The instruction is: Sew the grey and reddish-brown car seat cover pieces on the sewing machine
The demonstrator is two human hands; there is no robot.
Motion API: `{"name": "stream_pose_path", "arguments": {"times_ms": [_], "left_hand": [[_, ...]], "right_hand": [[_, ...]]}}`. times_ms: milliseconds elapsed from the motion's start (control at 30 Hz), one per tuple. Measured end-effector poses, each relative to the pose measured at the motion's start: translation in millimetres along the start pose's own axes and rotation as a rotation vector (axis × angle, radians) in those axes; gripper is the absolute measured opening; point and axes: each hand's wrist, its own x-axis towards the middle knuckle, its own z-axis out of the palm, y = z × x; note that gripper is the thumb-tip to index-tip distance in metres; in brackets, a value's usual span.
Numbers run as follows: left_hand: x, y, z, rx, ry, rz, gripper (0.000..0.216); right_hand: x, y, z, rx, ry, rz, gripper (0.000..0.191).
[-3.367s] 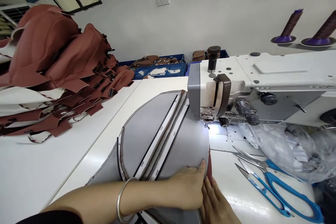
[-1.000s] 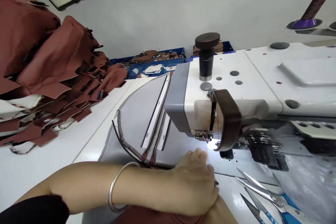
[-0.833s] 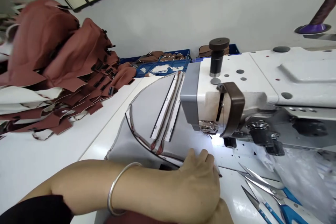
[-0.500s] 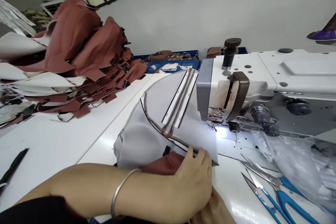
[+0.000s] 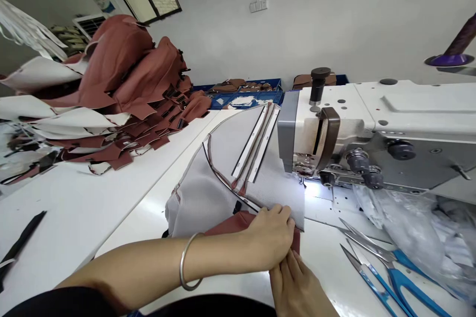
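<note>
A sewn cover piece (image 5: 219, 158), grey mesh on its upturned side, lies on the sewing table with two white strips along its middle seams. Its reddish-brown face (image 5: 230, 224) shows where it folds over at the front. My left hand (image 5: 273, 237) reaches across with fingers curled over the front edge of the cover piece. Just below it, my right hand (image 5: 297, 282) pinches a reddish-brown corner, touching the left fingers. The sewing machine's (image 5: 308, 158) needle area is lit, right beside the cover piece.
Two blue-handled cutting tools, scissors (image 5: 401, 277) and thread snips (image 5: 375, 277), lie at the right beside a clear plastic bag (image 5: 412, 223). Reddish-brown covers (image 5: 126, 69) are heaped at the left. Blue crates (image 5: 238, 100) stand behind the table. A black strip (image 5: 22, 237) lies at the left.
My right hand has come up into fuller view beside the left one. The left hand has drawn slightly down the cover's edge, exposing a reddish-brown corner. The camera view has shifted.
</note>
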Motion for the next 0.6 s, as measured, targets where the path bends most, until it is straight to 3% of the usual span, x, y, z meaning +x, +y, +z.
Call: {"name": "stream_pose_path", "arguments": {"times_ms": [600], "left_hand": [[39,-24,7,0.075,0.107,-0.021,0.02]], "right_hand": [[20,50,0,0.021,-0.047,0.018,0.035]]}}
